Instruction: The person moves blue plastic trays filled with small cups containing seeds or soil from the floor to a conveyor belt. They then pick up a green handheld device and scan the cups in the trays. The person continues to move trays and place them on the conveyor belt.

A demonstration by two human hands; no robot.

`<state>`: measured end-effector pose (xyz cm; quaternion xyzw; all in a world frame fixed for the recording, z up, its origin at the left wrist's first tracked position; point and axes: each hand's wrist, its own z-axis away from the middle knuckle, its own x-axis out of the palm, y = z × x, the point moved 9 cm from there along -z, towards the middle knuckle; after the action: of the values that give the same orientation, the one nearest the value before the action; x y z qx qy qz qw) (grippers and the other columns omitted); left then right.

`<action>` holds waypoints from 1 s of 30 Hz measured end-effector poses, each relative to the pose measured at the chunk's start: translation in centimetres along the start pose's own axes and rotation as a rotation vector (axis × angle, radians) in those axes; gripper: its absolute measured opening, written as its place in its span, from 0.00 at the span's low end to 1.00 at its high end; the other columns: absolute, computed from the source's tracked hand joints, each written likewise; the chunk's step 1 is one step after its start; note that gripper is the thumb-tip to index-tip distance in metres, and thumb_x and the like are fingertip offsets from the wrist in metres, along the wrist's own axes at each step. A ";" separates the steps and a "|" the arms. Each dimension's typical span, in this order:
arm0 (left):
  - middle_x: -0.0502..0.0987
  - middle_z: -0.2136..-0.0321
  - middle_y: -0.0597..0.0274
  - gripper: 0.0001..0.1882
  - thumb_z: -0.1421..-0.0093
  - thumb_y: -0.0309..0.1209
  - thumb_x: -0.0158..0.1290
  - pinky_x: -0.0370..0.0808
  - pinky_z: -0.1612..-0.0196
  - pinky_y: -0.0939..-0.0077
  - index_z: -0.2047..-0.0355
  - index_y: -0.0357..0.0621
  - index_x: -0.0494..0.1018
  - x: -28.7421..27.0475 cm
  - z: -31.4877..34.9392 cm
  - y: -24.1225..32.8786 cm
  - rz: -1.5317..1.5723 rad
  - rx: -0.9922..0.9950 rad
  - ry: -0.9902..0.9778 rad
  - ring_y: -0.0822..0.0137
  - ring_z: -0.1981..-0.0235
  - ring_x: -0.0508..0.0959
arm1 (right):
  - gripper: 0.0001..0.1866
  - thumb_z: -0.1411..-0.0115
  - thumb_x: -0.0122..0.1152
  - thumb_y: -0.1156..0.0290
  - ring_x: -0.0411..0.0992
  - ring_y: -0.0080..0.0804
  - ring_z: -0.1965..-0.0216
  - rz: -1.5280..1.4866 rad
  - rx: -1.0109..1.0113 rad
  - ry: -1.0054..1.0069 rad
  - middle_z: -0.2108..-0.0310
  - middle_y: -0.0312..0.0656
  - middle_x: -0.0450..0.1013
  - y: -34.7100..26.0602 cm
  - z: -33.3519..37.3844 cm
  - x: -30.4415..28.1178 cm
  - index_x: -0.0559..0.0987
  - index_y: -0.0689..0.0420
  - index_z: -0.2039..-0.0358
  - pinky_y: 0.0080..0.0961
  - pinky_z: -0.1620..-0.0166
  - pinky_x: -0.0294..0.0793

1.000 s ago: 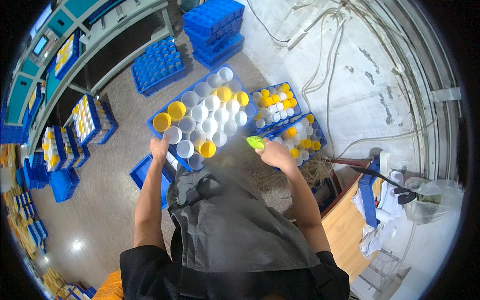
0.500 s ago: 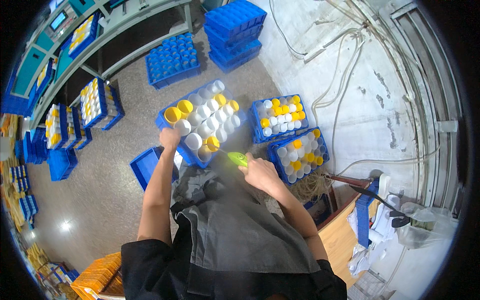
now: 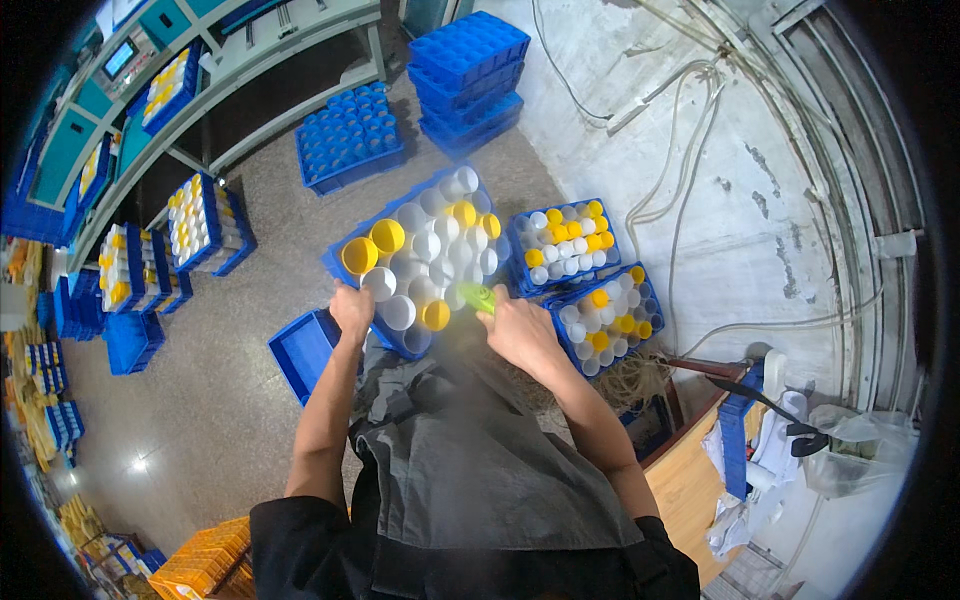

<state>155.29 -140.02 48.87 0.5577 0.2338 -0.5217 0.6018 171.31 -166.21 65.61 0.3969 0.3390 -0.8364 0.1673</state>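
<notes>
- Blue crate is before the person, filled with white and yellow cups; work here seems unfinished.
- Neighbouring crates also carry cups; whether finished, I cannot tell.
- Left hand grips the crate's edge.
- Right hand encloses a green tool.

The person wore a black top, plain, with short, loose sleeves that left both forearms bare. Over it hung a dark grey apron of matte cloth, creased lengthwise, with a straight edge across the chest and crumpled folds lower down. A hazy blur softened the apron's middle. Near the right shoulder a dark band, perhaps a strap, barely stood out from the black. The left hand and right hand were bare too.
</notes>
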 end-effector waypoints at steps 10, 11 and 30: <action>0.78 0.71 0.32 0.26 0.50 0.45 0.57 0.75 0.58 0.55 0.71 0.26 0.78 1.2 -3.4 -2.3 0.071 0.023 -0.112 0.40 0.63 0.80 | 0.22 0.40 0.59 0.58 0.75 0.58 0.72 0.041 0.139 0.170 0.77 0.56 0.75 6.8 4.8 -2.2 0.69 0.62 0.54 0.49 0.69 0.73; 0.78 0.71 0.32 0.26 0.50 0.46 0.57 0.75 0.59 0.55 0.71 0.26 0.78 1.2 -3.3 -2.4 0.052 0.029 -0.118 0.40 0.64 0.80 | 0.22 0.40 0.59 0.58 0.75 0.57 0.72 0.015 0.168 0.279 0.77 0.56 0.75 8.3 4.9 -3.3 0.70 0.62 0.54 0.48 0.69 0.73; 0.68 0.86 0.70 0.19 0.46 0.37 0.61 0.61 0.82 0.70 0.87 0.38 0.72 0.9 -5.1 -4.2 0.468 0.080 -0.233 0.76 0.84 0.65 | 0.29 0.39 0.53 0.54 0.73 0.57 0.56 -0.084 0.472 0.191 0.53 0.60 0.72 24.0 11.6 5.6 0.68 0.59 0.42 0.48 0.56 0.73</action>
<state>153.38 -135.00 44.89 0.5559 0.0068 -0.4377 0.7066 174.65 -191.53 56.09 0.4879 0.1649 -0.8572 0.0021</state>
